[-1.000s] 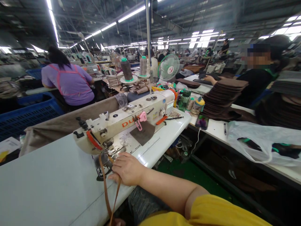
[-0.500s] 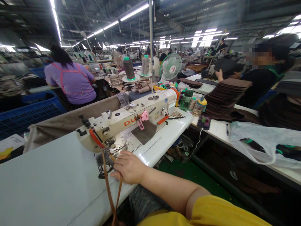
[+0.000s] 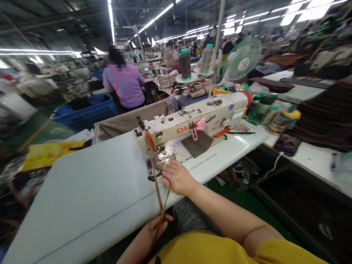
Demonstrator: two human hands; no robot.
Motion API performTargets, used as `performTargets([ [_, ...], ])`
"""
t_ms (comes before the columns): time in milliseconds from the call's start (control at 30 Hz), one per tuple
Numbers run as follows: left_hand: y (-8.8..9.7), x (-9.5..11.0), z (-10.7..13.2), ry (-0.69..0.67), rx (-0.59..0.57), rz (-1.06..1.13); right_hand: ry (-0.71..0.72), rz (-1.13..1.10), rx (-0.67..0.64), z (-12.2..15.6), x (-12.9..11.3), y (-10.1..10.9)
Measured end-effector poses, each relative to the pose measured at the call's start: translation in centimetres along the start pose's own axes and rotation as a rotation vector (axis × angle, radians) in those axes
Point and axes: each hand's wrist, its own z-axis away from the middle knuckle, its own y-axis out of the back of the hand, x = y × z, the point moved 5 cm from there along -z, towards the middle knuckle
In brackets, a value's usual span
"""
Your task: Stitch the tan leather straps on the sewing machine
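Note:
My right hand lies on the bed of a cream industrial sewing machine, close by the presser foot, and pinches a narrow brown leather strap. The strap hangs in two strands over the white table edge. Lower down, my left hand grips those strands by the table's front edge. A square of dark brown leather rests on the machine bed beside a pink clip. My right hand hides the strap's path near the needle.
Tall thread cones stand behind the machine, with a green-and-white fan to their right. Bottles and a stack of brown pieces occupy the right bench. A co-worker in a purple shirt sits beyond, near a blue crate.
The view has swung left, so the machine sits further right. My left hand has risen into view holding the strap. My right hand stays by the presser foot.

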Motion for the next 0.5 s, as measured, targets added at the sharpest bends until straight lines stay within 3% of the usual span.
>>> performTargets([
  [67,0.07,0.83,0.25,0.039,-0.049,0.064,-0.012,-0.037,0.017,-0.14,0.08,0.04],
  [200,0.51,0.50,0.37,0.086,-0.041,0.079,-0.006,-0.054,0.036,-0.39,0.04,0.13],
  [500,0.17,-0.04,-0.01,-0.031,-0.103,0.106,-0.010,-0.062,0.032,-0.36,0.13,-0.08],
])
